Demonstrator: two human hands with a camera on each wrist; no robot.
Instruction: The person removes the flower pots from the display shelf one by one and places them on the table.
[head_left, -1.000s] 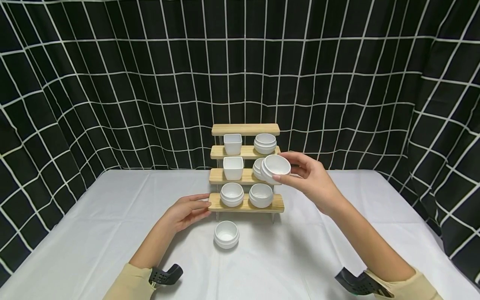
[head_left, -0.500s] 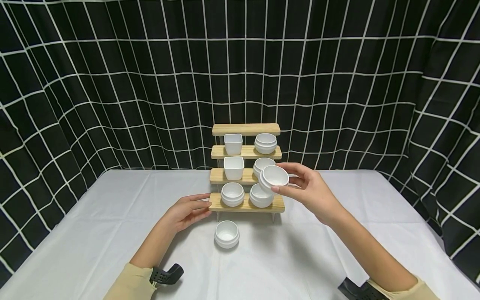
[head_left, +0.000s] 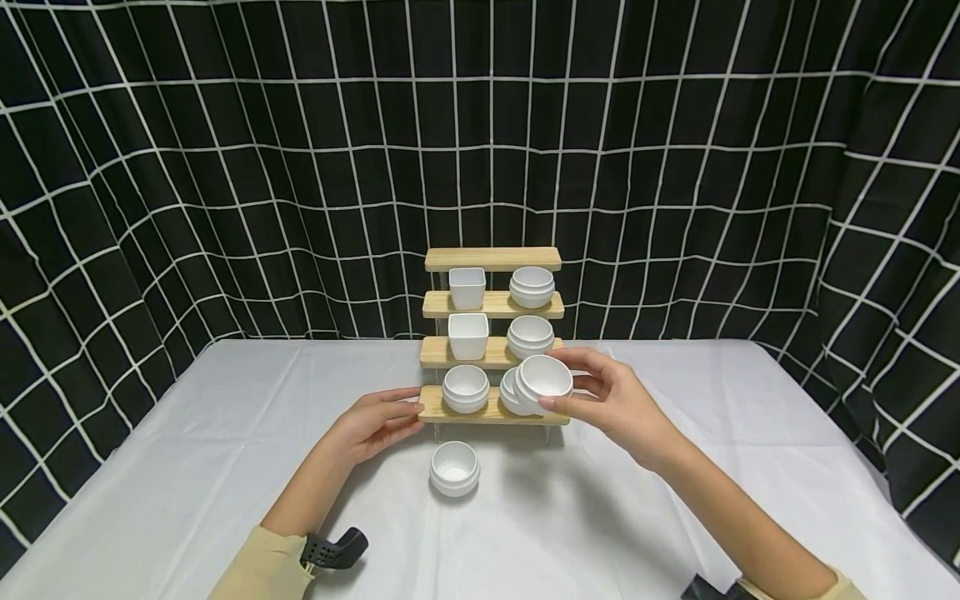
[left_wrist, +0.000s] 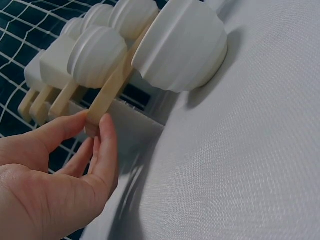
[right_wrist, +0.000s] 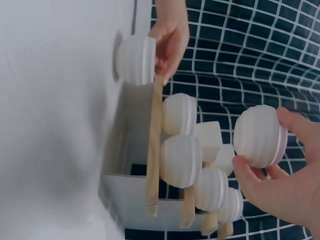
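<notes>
On the bench [head_left: 570, 533], the tiered rack [head_left: 492, 257] is standing at the frame's centre, your left hand [head_left: 378, 423] pinching its lowest board. Right of centre, your right hand [head_left: 622, 404] is gripping a white bowl [head_left: 545, 377]; you should be keeping it clear of the lower bowl [head_left: 510, 392] (now peeking out behind it).

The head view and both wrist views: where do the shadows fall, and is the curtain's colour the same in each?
Head view: soft shadows on the white cloth, below the right hand; curtain black. Left wrist view: a shadow beside the bowl standing on the cloth; curtain bluish-green. Right wrist view: broad, soft-edged shadows across the cloth; curtain again bluish.
</notes>
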